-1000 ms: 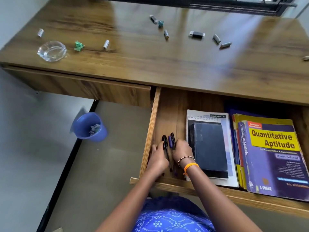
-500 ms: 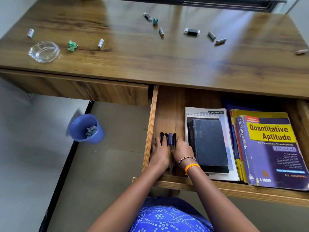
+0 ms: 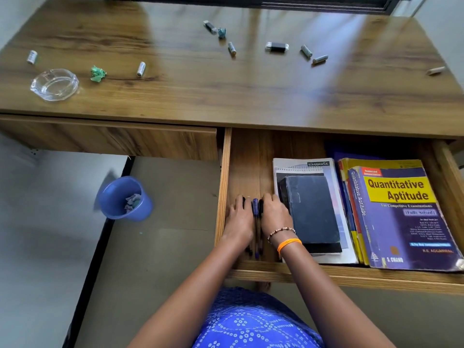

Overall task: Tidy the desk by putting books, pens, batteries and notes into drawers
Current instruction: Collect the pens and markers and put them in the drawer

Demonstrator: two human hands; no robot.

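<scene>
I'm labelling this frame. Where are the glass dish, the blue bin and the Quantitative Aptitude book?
glass dish [image 3: 54, 84], head view, middle of its bowl.
blue bin [image 3: 114, 197], head view, inner wall.
Quantitative Aptitude book [image 3: 401, 214], head view, front cover.

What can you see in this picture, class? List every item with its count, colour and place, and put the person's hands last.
Desk: one, brown wood, across the top.
Batteries: seven, silver-grey, scattered on the desk.
USB sticks: two, black and silver, far side of desk.
Paper scraps: two, green, crumpled on the desk.
Glass dish: one, clear, desk's left end.
Drawer: one open, wooden, under the desk's right half.
Pens: a few, black and blue, drawer's left part.
Books: several stacked, drawer's middle and right.
Bin: one, blue, on the floor.
Left hand: on the pens.
Right hand: on the pens.
</scene>
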